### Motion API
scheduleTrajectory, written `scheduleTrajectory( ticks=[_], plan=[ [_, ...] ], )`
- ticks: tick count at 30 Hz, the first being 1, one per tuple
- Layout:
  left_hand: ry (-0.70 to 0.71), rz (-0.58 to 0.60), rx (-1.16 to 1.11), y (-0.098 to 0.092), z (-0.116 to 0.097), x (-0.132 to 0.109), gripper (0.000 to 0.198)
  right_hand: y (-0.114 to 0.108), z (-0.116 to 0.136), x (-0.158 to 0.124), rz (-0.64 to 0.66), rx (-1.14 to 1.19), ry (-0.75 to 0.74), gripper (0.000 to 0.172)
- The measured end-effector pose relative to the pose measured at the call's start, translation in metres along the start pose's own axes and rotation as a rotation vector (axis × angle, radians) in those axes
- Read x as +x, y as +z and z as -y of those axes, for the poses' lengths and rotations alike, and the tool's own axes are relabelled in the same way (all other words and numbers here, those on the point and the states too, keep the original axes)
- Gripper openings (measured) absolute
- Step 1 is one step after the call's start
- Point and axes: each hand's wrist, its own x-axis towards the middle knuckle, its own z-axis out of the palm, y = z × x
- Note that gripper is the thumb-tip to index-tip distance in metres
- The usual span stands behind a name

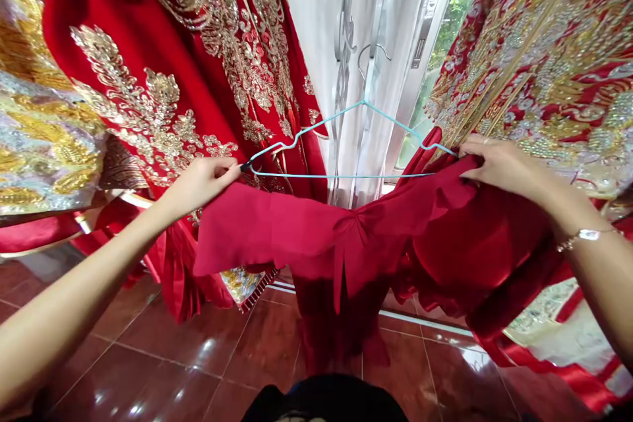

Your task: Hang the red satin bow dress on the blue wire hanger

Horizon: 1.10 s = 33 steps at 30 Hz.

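Observation:
A light blue wire hanger (341,145) hangs level in front of me, its hook up by the white curtain. My left hand (200,181) is closed in a pinch on the hanger's left end, at a small dark clip. My right hand (499,161) is closed on the hanger's right end together with the top edge of a plain red garment (346,237). The garment droops below the hanger bar, with a pleated fold at its middle. A thin bracelet (586,235) circles my right wrist.
Red garments with gold embroidery hang on the left (163,79) and on the right (544,59). A white sheer curtain (341,33) and a window frame (425,39) stand behind the hanger. Glossy dark red floor tiles (173,362) lie below.

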Motion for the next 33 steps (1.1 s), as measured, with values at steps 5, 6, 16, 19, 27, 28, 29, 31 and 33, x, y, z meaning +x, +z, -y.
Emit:
scheduleTrajectory(
  ticks=[5,6,16,19,27,28,29,31,33],
  plan=[
    [-0.196,-0.043,-0.278,0.029,-0.006,-0.055,0.033,0.025,0.014,-0.044,-0.032,0.103,0.083,0.022],
    [-0.208,-0.018,-0.351,0.039,-0.01,-0.068,0.034,0.031,0.025,-0.059,-0.054,0.049,0.099,0.017],
    [-0.104,-0.11,-0.621,0.148,-0.08,-0.121,0.024,0.08,0.184,-0.111,-0.484,0.505,-0.258,0.033],
    [0.066,-0.27,-0.469,0.162,-0.089,-0.115,0.031,0.084,0.199,-0.108,-0.584,0.631,-0.17,0.025],
    [0.22,-0.298,-0.368,0.17,-0.046,-0.108,0.037,0.088,0.198,-0.114,-0.646,0.592,-0.097,0.025],
    [0.174,-0.297,-0.437,0.17,-0.039,-0.108,0.035,0.089,0.198,-0.114,-0.655,0.582,-0.087,0.025],
    [0.092,-0.307,-0.544,0.17,-0.035,-0.109,0.033,0.089,0.198,-0.115,-0.663,0.575,-0.078,0.025],
    [-0.13,-0.314,-0.852,0.173,-0.035,-0.109,0.027,0.09,0.2,-0.115,-0.676,0.571,-0.07,0.025],
    [-0.295,-0.228,-1.185,0.183,-0.05,-0.11,0.029,0.092,0.205,-0.113,-0.681,0.582,-0.091,0.024]
  ],
)
